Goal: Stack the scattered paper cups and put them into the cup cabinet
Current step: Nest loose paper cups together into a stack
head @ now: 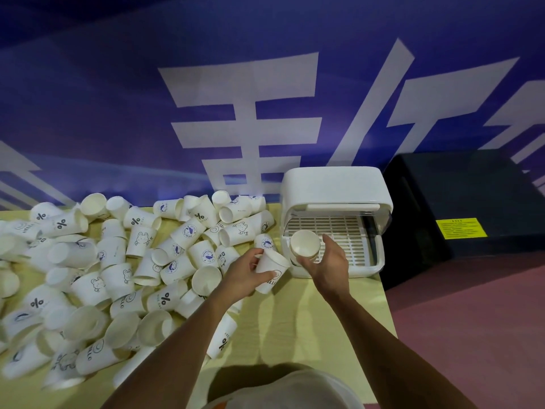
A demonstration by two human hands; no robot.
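Observation:
Many white paper cups (118,276) lie scattered in a heap over the left and middle of the yellow table (324,335). My left hand (244,276) grips one cup marked HELLO (271,270), tilted with its mouth up. My right hand (327,261) holds another white cup (304,243) just in front of the open white cup cabinet (333,202). The cabinet's lid is raised and its slatted tray (342,231) shows inside. The two held cups are close together but apart.
A black box with a yellow label (460,228) stands right of the cabinet, off the table. The table's right edge runs by a reddish floor (472,320). A blue banner wall (236,113) is behind. A capped head (280,391) shows at the bottom.

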